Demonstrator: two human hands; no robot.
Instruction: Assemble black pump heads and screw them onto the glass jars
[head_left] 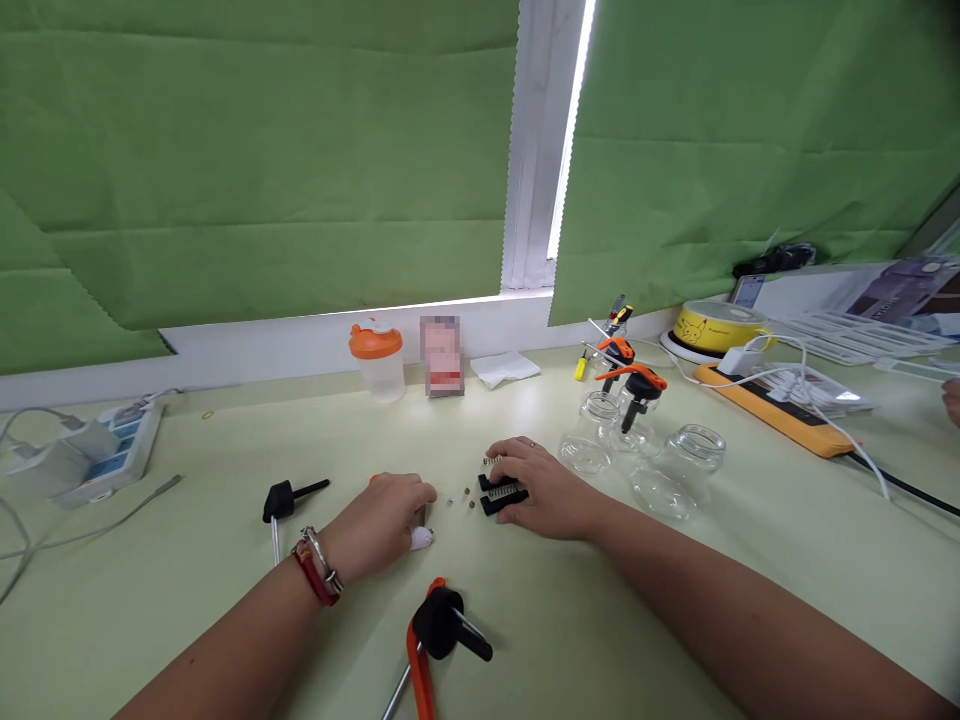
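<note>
On the pale table, my left hand (386, 518) is curled over a mostly hidden item; a bit of orange shows behind it and a white piece (421, 538) by its fingertips. My right hand (544, 488) lies with bent fingers over black parts (504, 503) with a spring between them, and another spring (492, 461) touches its upper fingers. Small brown and silvery bits (469, 492) are scattered between the hands. Nearer me lies an orange and black tool with a metal rod (442, 622). A black piece with a rod (281, 502) rests left of my left hand.
Glass jars (679, 470) stand right of my right hand, with orange and black tools (637, 385) in or behind them. An orange-lidded cup (377, 360) and white paper (505, 368) are at the back. Power strips (772, 410) with cables lie on both sides. Another person's hand shows at the right edge.
</note>
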